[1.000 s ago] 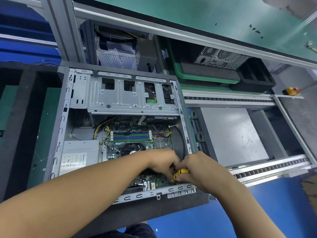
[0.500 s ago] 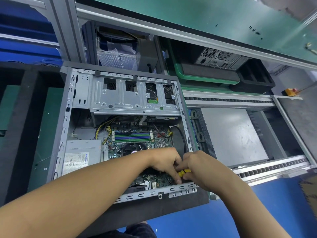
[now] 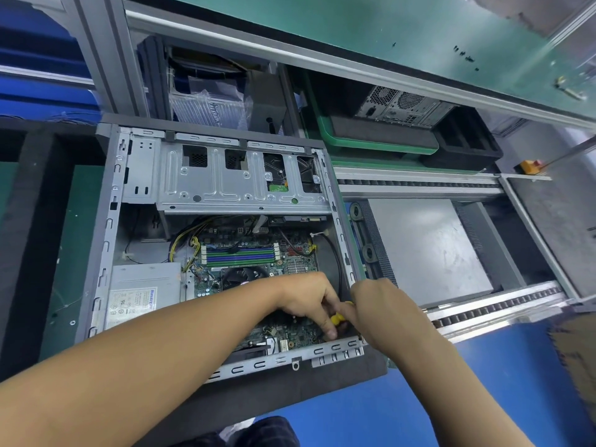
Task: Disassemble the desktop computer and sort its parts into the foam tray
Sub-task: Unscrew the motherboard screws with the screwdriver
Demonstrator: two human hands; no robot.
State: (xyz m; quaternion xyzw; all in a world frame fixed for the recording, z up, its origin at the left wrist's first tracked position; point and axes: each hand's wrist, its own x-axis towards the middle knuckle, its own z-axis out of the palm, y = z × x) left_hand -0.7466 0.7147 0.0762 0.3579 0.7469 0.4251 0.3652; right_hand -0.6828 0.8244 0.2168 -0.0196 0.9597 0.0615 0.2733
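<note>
A dark foam tray (image 3: 32,237) lies at the far left, its green-floored compartments reaching toward the computer. Just beside it, the desktop computer (image 3: 111,221) lies on its side on a grey foam pad on the surface, its side panel off and its inside facing up. In its near-left corner sits the grey power supply (image 3: 145,291), label up. Along the far edge runs the metal drive cage (image 3: 238,185). Below the cage lies the motherboard (image 3: 290,340), with blue and green memory slots (image 3: 240,253) and, nearer, a black CPU fan (image 3: 242,275) partly hidden by the left forearm.

The left hand (image 3: 309,301) reaches across the case to its near-right corner, fingers curled downward and pinching a yellow-handled tool (image 3: 337,318) just above the motherboard. The right hand (image 3: 383,311) meets it from the right, over the case rim. It is seen from the back, and its fingers are closed round the same yellow handle, most of which is hidden between the two hands.

To the right of the case a grey plate (image 3: 425,250) lies between two conveyor rails. Beyond it, a green crate (image 3: 371,141) holds a second computer tower (image 3: 403,106), and a black foam insert (image 3: 464,146) sits beside the crate. Farthest right stands a small yellow box with a red button (image 3: 530,165).
</note>
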